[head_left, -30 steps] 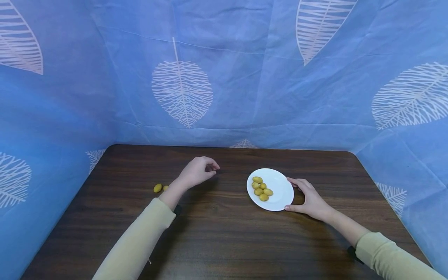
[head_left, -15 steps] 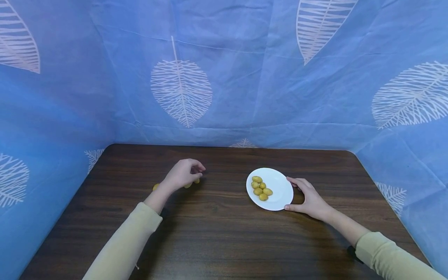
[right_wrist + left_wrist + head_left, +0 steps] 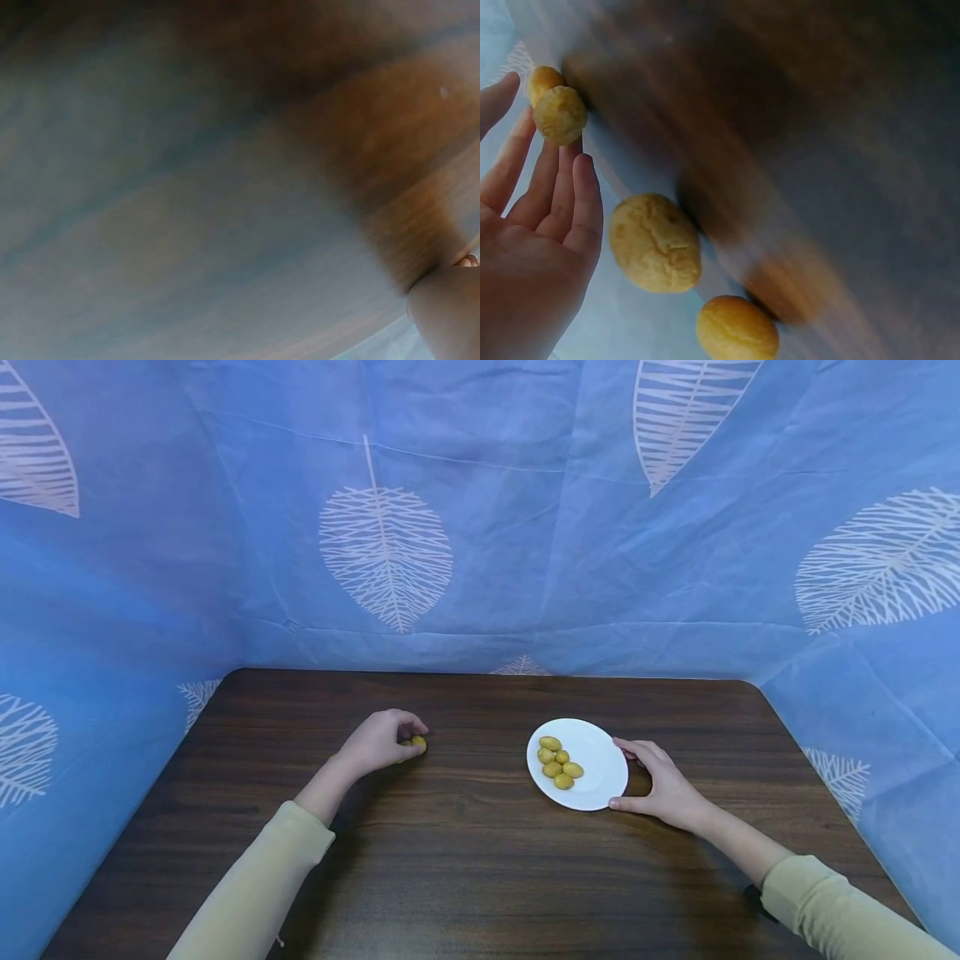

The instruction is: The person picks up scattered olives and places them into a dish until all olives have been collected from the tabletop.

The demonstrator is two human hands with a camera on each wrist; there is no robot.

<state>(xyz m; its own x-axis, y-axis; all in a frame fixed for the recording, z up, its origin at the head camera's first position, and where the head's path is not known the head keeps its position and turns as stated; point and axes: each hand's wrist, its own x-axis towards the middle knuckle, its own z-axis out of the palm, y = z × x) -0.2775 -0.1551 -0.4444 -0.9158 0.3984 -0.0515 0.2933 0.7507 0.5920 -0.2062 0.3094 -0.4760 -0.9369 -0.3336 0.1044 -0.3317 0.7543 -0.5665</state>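
Observation:
In the head view, my left hand (image 3: 377, 742) is at a small yellow oval fruit (image 3: 419, 743) on the left of the table, thumb and fingers on either side. The left wrist view shows its fingers reaching behind two such fruits, the nearer fruit (image 3: 560, 115) overlapping the other, with the thumb apart from them. Closer to that camera lie a wrinkled fruit (image 3: 656, 242) and a smoother one (image 3: 737, 328), mostly hidden by the hand in the head view. My right hand (image 3: 666, 789) holds the rim of a white plate (image 3: 602, 768) between thumb and fingers. Several yellow fruits (image 3: 552, 757) lie on its left half.
A dark wood-grain table (image 3: 465, 868) carries everything. Blue cloth (image 3: 510, 527) with white leaf prints hangs behind it and at both sides. The right wrist view shows mostly blurred tabletop (image 3: 187, 225) and a bit of the hand at its lower right.
My left hand has moved left and lowered, bringing its thumb and fingers around a fruit. The right hand and the plate have stayed put.

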